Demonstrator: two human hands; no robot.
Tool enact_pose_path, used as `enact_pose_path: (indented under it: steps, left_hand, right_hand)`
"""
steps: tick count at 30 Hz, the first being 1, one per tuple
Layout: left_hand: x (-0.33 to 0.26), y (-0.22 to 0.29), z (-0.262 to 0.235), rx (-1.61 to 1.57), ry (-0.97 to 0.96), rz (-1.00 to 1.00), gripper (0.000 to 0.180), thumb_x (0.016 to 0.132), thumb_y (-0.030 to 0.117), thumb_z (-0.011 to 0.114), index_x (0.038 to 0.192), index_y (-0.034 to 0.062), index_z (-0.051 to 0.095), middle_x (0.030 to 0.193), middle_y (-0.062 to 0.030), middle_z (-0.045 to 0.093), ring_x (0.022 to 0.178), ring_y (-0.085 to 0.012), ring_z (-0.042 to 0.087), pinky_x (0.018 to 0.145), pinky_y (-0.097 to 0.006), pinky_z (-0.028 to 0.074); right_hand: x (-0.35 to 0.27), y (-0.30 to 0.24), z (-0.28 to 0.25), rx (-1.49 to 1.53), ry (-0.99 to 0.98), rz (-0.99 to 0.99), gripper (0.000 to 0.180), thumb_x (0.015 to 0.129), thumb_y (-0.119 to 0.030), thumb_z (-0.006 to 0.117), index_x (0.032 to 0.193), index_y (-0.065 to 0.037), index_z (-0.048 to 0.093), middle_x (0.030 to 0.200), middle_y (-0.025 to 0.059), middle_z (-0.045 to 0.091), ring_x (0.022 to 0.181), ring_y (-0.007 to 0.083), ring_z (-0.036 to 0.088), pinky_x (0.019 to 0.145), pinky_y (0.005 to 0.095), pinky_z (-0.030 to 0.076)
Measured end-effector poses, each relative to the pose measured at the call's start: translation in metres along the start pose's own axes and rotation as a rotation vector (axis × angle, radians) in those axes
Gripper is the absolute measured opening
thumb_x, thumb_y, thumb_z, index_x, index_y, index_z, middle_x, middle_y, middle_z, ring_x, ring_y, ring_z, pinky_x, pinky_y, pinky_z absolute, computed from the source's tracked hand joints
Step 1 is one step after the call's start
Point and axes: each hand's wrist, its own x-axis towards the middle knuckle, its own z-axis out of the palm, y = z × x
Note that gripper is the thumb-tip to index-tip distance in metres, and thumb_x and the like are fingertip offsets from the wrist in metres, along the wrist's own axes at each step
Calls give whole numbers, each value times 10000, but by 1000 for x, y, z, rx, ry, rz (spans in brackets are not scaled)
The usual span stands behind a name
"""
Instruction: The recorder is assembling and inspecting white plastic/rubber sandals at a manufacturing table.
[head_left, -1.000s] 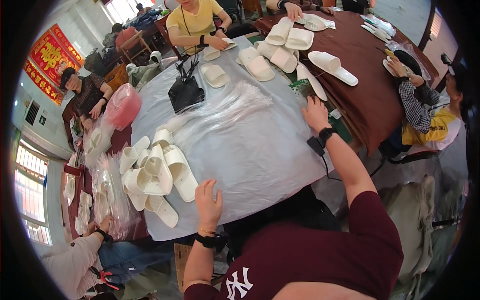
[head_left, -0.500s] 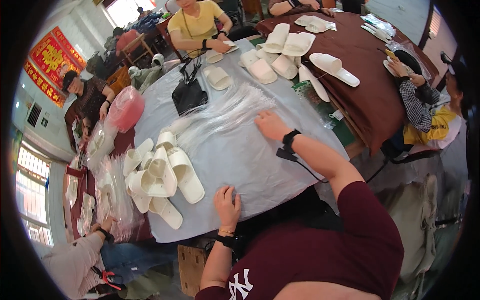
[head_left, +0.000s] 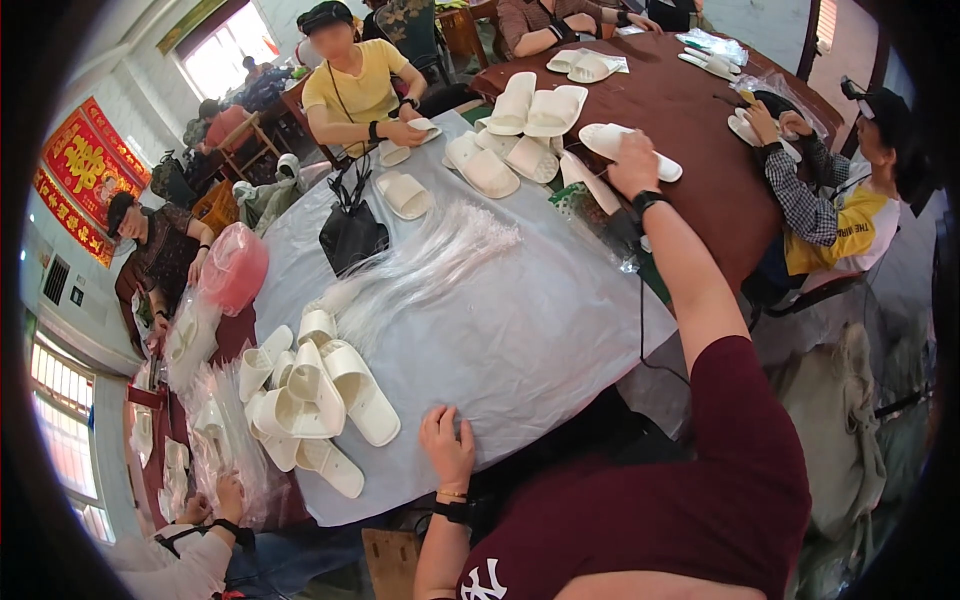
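Note:
My left hand [head_left: 447, 447] rests flat on the near edge of the grey plastic sheet [head_left: 520, 330], fingers apart and holding nothing. It lies just right of a pile of white slippers [head_left: 320, 400]. My right hand [head_left: 634, 162], with a black wrist band, is stretched far out. It lies on a single white slipper [head_left: 605, 137] on the brown table [head_left: 720, 190]. Whether its fingers grip the slipper is hidden. A bundle of clear plastic bags [head_left: 430, 260] lies across the sheet between my arms.
More white slippers [head_left: 520, 120] lie at the back, with a black bag [head_left: 350, 235] and a pink bag [head_left: 235, 270] to the left. A person in yellow [head_left: 355, 85] and a person in a checked sleeve [head_left: 800, 190] work on slippers. Another person's hand [head_left: 230, 495] is at lower left.
My right hand drew back toward the middle of the sheet, then reached out again to the slipper at the far right. My left hand stayed at the near edge.

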Motion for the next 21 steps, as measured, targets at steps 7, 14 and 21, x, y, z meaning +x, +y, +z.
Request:
enact_pose_path:
  steps: [7, 14, 21]
  left_hand:
    - [1, 3, -3, -12, 9, -7, 265, 767, 116, 653, 1005, 4, 624, 1072, -165, 579, 1028, -351, 531, 891, -437, 410]
    - [-1, -2, -3, 51, 18, -13, 305, 745, 148, 670, 1025, 34, 632, 1092, -122, 580, 1042, -321, 526, 917, -427, 394]
    - [0, 3, -5, -29, 4, -27, 310, 746, 151, 674, 1033, 41, 637, 1075, -121, 595, 1023, -315, 545, 899, -416, 408]
  right_hand:
    - [-8, 66, -27, -70, -501, 174, 788, 647, -490, 753, 1267, -81, 489, 1246, 177, 524, 1210, 340, 467, 960, 481, 417]
    - [-7, 46, -10, -139, -289, 118, 390, 860, -359, 566, 1093, -46, 588, 1053, 204, 630, 1013, 355, 596, 848, 483, 479]
    - [-16, 19, -47, 223, 25, -61, 242, 897, -271, 501, 919, -51, 599, 746, 202, 639, 721, 397, 633, 665, 499, 500]
